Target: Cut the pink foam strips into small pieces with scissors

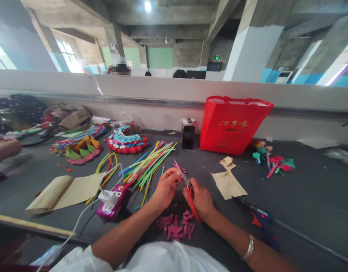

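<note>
My right hand (200, 198) is wrapped round a pair of scissors (193, 204) with red handles, the blades pointing up and away to the left. Close beside the blades, my left hand (168, 187) is closed in a pinch; what sits between its fingertips is too small to make out. Some pink bits (180, 169) show just beyond the fingertips and blades. Below both hands, a loose heap of cut pink pieces (176, 226) lies on the dark table (312, 204) near my body.
Left are colourful pipe cleaners (151, 164), a purple power strip (113, 204) with a white cable, and a brown paper roll (63, 194). A phone (188, 137) and red bag (233, 124) stand behind. Right lies a glue gun (261, 219). Another person's hand (5, 149) shows far left.
</note>
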`<action>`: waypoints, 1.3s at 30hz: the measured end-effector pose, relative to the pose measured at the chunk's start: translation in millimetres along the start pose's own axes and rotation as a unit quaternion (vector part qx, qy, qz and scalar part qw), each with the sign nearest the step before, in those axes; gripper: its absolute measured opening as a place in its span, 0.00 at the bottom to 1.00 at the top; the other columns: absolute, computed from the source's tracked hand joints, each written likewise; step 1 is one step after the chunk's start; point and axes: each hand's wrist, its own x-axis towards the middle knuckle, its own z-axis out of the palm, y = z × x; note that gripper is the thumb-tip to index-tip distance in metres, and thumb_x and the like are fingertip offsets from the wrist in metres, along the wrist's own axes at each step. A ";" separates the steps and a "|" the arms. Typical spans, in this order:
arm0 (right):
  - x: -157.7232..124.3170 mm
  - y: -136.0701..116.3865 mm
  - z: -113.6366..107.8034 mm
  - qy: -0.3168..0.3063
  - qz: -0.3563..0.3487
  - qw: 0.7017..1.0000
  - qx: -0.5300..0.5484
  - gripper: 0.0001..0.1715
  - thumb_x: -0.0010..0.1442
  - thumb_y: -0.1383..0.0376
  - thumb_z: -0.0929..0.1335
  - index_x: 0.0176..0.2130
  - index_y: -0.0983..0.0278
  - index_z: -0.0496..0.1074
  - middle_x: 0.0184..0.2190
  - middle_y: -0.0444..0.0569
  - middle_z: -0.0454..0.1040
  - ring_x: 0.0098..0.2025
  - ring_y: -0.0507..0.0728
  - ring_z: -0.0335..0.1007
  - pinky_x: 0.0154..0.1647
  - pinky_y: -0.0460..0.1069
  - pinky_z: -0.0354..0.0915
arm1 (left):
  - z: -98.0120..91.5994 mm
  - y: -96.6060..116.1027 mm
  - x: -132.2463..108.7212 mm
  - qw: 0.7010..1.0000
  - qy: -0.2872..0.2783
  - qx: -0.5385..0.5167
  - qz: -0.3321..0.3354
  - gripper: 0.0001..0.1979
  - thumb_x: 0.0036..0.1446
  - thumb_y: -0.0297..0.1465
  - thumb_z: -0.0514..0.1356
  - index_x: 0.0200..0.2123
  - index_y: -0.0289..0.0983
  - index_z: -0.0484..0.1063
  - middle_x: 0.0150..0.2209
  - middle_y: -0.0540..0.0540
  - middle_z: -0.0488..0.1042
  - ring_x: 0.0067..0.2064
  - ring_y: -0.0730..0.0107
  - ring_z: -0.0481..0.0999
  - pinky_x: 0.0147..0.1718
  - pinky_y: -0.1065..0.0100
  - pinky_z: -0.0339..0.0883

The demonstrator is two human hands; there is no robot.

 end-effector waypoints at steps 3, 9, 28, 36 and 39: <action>-0.4 -2.6 -2.5 -0.001 0.003 1.000 0.006 0.10 0.62 0.59 0.60 0.41 0.62 0.62 0.24 0.43 0.73 0.25 0.55 0.71 0.23 0.45 0.48 | -0.6 -0.4 0.4 1.000 -0.007 -0.006 0.001 0.04 0.50 0.28 0.65 0.29 0.35 0.73 0.27 0.50 0.71 0.29 0.76 0.68 0.34 0.71 0.62; -0.5 -9.6 -11.0 -0.010 0.012 1.000 -0.012 0.11 0.61 0.58 0.63 0.42 0.60 0.62 0.28 0.43 0.75 0.28 0.55 0.72 0.25 0.45 0.49 | -2.4 0.3 0.5 1.000 -0.005 -0.016 0.004 0.04 0.50 0.28 0.65 0.29 0.34 0.73 0.27 0.50 0.71 0.28 0.76 0.68 0.33 0.72 0.62; 0.2 -3.8 -5.5 -0.011 0.014 1.000 0.007 0.09 0.63 0.58 0.60 0.38 0.61 0.62 0.23 0.42 0.72 0.24 0.54 0.71 0.23 0.45 0.47 | -1.5 0.7 1.0 1.000 -0.002 -0.004 0.004 0.04 0.49 0.28 0.65 0.29 0.35 0.74 0.28 0.50 0.71 0.29 0.76 0.68 0.34 0.72 0.63; -0.6 -5.4 -3.2 -0.003 0.013 1.000 -0.011 0.10 0.63 0.58 0.60 0.40 0.62 0.63 0.24 0.43 0.74 0.25 0.55 0.71 0.23 0.45 0.48 | -0.4 1.3 0.1 1.000 0.002 -0.004 -0.004 0.04 0.49 0.29 0.66 0.29 0.35 0.73 0.27 0.50 0.71 0.29 0.76 0.68 0.34 0.72 0.62; -0.9 -8.8 -6.5 -0.012 0.016 1.000 -0.018 0.10 0.62 0.58 0.61 0.40 0.61 0.63 0.25 0.43 0.74 0.26 0.55 0.72 0.24 0.45 0.48 | -0.7 1.0 0.4 1.000 0.001 -0.015 0.002 0.04 0.49 0.28 0.66 0.28 0.35 0.74 0.27 0.50 0.71 0.29 0.76 0.68 0.34 0.72 0.63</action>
